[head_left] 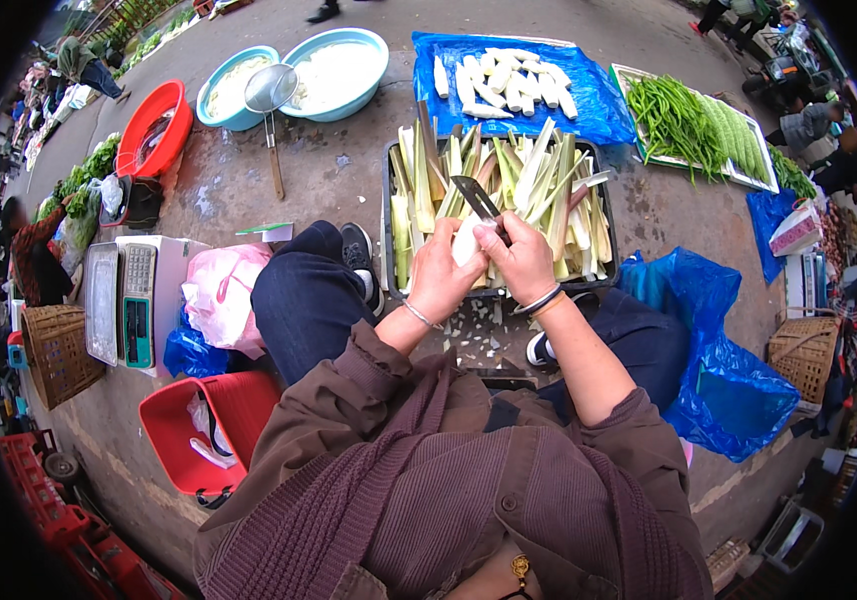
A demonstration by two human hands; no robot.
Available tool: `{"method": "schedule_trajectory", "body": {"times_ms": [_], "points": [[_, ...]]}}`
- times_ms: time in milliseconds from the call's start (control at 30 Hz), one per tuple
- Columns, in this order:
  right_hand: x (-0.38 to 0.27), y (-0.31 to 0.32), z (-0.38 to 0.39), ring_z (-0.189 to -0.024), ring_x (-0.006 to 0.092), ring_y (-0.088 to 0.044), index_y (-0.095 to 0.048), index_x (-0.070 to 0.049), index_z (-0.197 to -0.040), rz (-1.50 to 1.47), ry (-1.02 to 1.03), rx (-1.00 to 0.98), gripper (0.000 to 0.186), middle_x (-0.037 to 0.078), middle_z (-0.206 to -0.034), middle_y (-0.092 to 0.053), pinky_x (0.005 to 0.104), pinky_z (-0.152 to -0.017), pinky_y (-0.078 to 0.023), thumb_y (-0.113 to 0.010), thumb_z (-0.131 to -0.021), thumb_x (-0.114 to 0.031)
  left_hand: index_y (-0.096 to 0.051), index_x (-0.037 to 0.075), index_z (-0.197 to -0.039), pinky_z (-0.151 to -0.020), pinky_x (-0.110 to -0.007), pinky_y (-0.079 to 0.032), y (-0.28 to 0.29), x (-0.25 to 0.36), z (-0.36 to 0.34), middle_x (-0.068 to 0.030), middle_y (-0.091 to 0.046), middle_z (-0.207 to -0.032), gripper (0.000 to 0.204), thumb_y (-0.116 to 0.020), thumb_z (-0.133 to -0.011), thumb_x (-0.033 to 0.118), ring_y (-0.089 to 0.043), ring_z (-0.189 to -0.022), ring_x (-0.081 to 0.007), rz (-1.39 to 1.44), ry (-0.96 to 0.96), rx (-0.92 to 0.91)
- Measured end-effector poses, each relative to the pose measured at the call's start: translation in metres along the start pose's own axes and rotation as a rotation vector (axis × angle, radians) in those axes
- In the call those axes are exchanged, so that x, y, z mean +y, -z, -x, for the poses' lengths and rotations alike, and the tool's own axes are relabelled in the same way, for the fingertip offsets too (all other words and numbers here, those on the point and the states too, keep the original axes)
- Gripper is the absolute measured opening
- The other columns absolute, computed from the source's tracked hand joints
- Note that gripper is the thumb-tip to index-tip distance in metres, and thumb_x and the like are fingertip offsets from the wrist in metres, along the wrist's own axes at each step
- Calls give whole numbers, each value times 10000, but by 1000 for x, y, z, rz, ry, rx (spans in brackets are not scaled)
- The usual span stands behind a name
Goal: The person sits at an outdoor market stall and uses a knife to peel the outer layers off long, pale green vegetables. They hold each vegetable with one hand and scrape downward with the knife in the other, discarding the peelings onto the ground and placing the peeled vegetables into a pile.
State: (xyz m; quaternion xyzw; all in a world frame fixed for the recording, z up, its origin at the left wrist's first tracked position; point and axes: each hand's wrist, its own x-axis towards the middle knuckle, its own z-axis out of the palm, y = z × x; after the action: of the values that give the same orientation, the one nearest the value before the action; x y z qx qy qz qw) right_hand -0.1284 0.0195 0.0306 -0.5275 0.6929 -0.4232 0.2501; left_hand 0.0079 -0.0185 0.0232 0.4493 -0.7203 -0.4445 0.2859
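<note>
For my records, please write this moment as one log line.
left hand: holds shoot | right hand: holds knife | below: crate of husks

"What's your count at the hands?"

"On my feed I get one left hand (437,268), one right hand (526,264), one knife (474,196), one peeled stalk (468,242) and, beneath, one black crate (388,215)."

"Beyond them?"

"Ahead and left, I count two light-blue basins (344,110), one strainer (271,88), one red basin (175,138). Straight ahead, one blue sheet (604,115); its white stalks (509,80) overlap too much for me to number."

"Beside them?"

"Left, one scale (136,300) and one red basket (249,402); right, one vegetable tray (764,186). Two wicker baskets (64,355), one off each side."
</note>
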Motion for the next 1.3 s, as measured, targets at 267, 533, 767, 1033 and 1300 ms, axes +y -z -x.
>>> {"method": "schedule_trajectory", "body": {"times_ms": [267, 533, 767, 1033, 1300], "points": [[5, 8, -2, -576, 210, -599, -592, -55, -802, -73, -9, 18, 374, 88, -647, -612, 322, -521, -439, -586, -844, -427, -411, 64, -1104, -500, -212, -443, 10, -1, -4, -81, -579, -872, 321, -558, -870, 228, -570, -668, -126, 1116, 339, -407], [4, 10, 0, -576, 246, -590, -575, -57, -790, 56, -41, -6, 385, 104, -633, -589, 346, -522, -429, -574, -848, -437, -394, 52, -1060, -472, -209, -407, 1, -2, -2, -57, -569, -814, 338, -625, -820, 111, -527, -604, -88, 929, 232, -204], [12, 5, -2, -557, 236, -573, -579, -60, -804, -59, -37, 30, 358, 106, -623, -580, 340, -525, -428, -581, -850, -415, -432, 19, -1069, -692, -266, -463, -4, -4, -3, -100, -601, -894, 409, -683, -757, 103, -588, -791, -146, 358, -122, 120], [18, -1, -2, -592, 177, -574, -587, -45, -863, -143, -30, -13, 353, 91, -663, -600, 300, -566, -445, -592, -847, -398, -432, 21, -1076, -706, -296, -472, -6, -4, -3, -113, -594, -882, 425, -685, -748, 115, -601, -824, -178, 429, -50, 81], [21, -4, -6, -586, 170, -572, -597, -44, -842, -253, 9, 28, 371, 92, -654, -601, 300, -568, -447, -593, -843, -415, -421, 33, -1090, -689, -345, -481, -3, 2, 0, -155, -588, -910, 464, -690, -725, 130, -621, -813, -280, 184, -77, 114]]}}
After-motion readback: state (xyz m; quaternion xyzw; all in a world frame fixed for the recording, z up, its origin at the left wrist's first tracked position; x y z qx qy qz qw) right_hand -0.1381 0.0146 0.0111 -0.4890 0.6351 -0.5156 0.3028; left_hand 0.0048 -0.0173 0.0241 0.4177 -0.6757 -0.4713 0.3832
